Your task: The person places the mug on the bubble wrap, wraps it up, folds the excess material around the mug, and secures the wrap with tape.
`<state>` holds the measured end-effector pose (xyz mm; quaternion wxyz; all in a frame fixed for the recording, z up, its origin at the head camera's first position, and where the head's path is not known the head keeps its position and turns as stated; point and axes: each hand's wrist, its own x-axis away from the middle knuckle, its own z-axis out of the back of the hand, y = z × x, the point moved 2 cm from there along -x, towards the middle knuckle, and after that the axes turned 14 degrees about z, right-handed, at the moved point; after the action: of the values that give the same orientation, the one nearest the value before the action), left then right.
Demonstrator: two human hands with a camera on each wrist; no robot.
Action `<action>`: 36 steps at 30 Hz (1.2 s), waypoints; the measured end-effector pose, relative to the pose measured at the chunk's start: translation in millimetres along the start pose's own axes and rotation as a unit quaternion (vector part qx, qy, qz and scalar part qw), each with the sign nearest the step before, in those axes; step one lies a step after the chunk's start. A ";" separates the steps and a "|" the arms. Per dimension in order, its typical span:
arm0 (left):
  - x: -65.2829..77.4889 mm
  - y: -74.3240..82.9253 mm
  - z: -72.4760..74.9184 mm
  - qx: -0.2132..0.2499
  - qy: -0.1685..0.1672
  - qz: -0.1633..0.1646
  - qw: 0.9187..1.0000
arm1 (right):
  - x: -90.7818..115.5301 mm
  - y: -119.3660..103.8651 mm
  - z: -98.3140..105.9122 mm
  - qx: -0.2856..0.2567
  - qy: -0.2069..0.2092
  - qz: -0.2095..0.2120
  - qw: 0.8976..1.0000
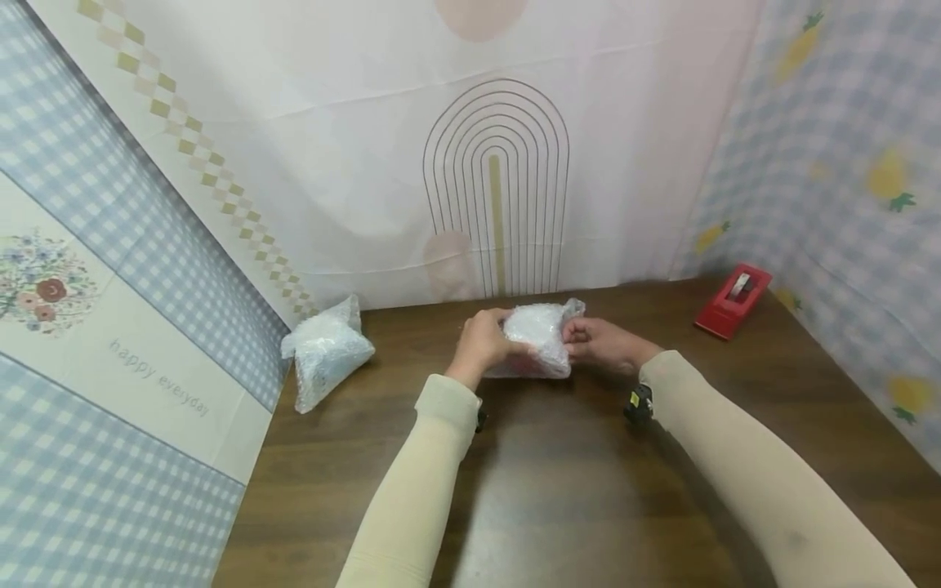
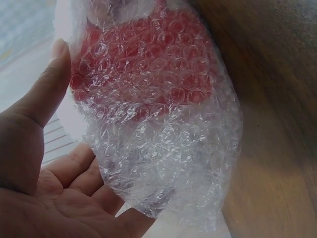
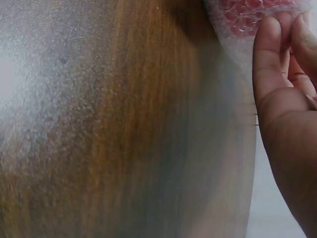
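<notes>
A bubble-wrapped package (image 1: 535, 325) is between both hands near the back of the wooden table. Something red (image 2: 148, 59) shows through its clear bubble wrap in the left wrist view. My left hand (image 1: 481, 345) grips the package's left end, thumb on the near side and fingers on the far side. At the opposite end, my right hand (image 1: 599, 341) has its fingers curled and pinches the wrap's edge between thumb and fingertips. The bubble wrap (image 3: 237, 29) beside those fingertips is only partly visible in the right wrist view.
Another bubble-wrapped bundle (image 1: 331, 351) lies at the table's left edge. A red tape dispenser (image 1: 733, 300) stands at the back right. Patterned cloth (image 1: 353, 163) hangs behind the wooden table (image 1: 559, 490) and along both sides.
</notes>
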<state>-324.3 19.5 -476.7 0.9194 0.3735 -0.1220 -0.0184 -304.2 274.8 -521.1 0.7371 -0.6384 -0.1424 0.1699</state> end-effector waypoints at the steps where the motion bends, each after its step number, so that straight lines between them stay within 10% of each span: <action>1: 0.4 0.6 -0.8 0.001 -0.003 0.000 1.000 | 0.8 1.1 0.4 0.000 0.002 0.000 1.000; 9: 2.8 2.4 1.9 0.002 0.002 -0.001 1.000 | -4.3 5.9 -5.4 0.026 0.031 0.022 0.999; 24: 4.6 4.0 -3.1 0.005 -0.004 0.008 1.000 | -2.6 4.7 -11.7 0.243 0.030 0.026 0.969; 36: 8.2 6.7 -5.2 -0.027 0.015 0.027 0.999 | 18.0 -10.1 16.5 0.220 0.060 -0.013 0.974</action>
<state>-315.5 26.9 -473.9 0.9312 0.3451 -0.1175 0.0088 -294.3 296.1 -508.9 0.8689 -0.4678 -0.0652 0.1484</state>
